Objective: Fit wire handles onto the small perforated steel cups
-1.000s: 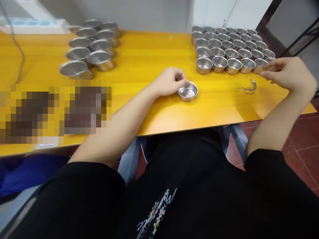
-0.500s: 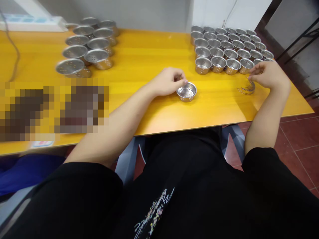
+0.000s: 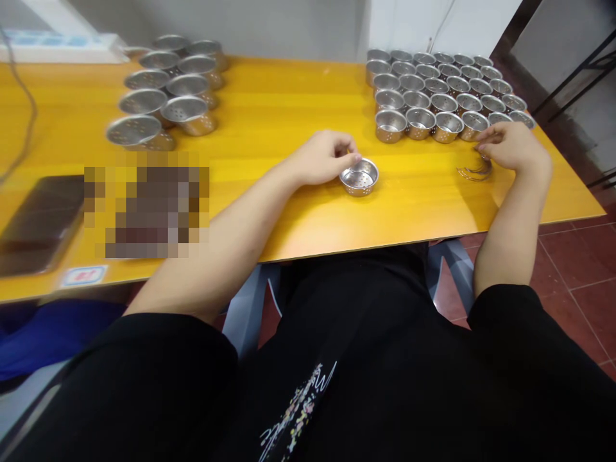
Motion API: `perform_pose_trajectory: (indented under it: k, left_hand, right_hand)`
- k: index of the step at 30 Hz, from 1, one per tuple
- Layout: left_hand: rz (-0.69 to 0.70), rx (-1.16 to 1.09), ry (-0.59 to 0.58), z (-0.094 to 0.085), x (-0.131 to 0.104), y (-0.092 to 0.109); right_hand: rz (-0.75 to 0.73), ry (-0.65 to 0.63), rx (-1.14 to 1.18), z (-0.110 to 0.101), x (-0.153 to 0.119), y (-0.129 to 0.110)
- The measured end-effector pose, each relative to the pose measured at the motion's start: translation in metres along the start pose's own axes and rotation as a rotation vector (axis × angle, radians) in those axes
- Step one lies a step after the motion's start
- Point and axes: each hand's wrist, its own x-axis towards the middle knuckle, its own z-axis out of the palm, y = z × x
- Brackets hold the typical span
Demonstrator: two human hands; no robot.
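A small perforated metal strainer cup (image 3: 360, 178) stands upright on the yellow table, near its front edge. My left hand (image 3: 327, 157) is closed on the left side of its rim, thumb and fingers pinched together. Farther right, several thin curved metal wires (image 3: 474, 172) lie in a small bunch on the tabletop. Over them, my right hand (image 3: 513, 149) points down with its fingers pinched at the upper end of a curved wire. The fingertips partly cover that wire.
Rows of similar metal cups (image 3: 447, 102) stand at the back right, just behind my right hand. Two more rows of taller-looking cups (image 3: 144, 102) are at the back left. A dark flat phone-like object (image 3: 43, 221) and a blurred-out item (image 3: 154, 212) lie left on the table (image 3: 289, 96).
My right hand has shifted slightly left and down over the wires. My left hand and the cup stay in place.
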Motion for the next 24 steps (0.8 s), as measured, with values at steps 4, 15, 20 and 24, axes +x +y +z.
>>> perform_pose_trajectory:
  k: [4,15,20,24]
  left_hand:
    - [-0.009,-0.002,-0.007,-0.001,-0.001,0.002]
    - [0.016,0.015,-0.010,0.000,0.001,-0.002]
    - [0.019,0.033,0.004,0.001,0.002,-0.003]
    - [0.032,0.032,-0.001,0.001,0.002,-0.005]
  right_hand:
    - [0.072,-0.083,0.114,0.001,-0.010,-0.019]
    - [0.005,-0.027,0.032,0.007,-0.017,-0.038]
    - [0.006,-0.079,-0.164,0.010,-0.024,-0.044]
    - [-0.018,-0.061,-0.242,0.015,-0.026,-0.042]
